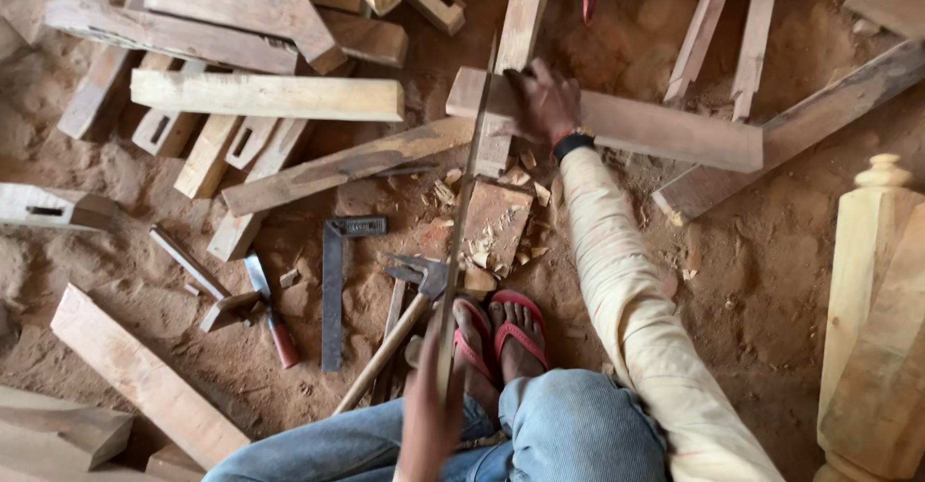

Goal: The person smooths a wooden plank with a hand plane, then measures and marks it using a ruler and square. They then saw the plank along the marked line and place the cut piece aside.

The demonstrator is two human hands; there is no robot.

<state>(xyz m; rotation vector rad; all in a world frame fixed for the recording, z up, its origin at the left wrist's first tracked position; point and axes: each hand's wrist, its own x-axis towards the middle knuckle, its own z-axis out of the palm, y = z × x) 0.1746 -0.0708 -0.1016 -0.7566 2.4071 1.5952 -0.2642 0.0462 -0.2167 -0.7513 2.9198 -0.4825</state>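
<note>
Nearest us, our left hand (429,415) is closing its grip around the near end of a long thin blade (469,193), seemingly a saw, which is running away from us to the plank (626,126). Beyond it, our right hand (544,102) is pressing down on that plank, fingers curled over its far edge, pinning it across a second piece on the floor (752,280). Chips (496,246) are lying between the two hands, so some cutting looks done; we are seeing no finished cut through the plank, so we judge most is left. Just left of the near grip, a hammer (409,313) and square (337,285) are lying.
</note>
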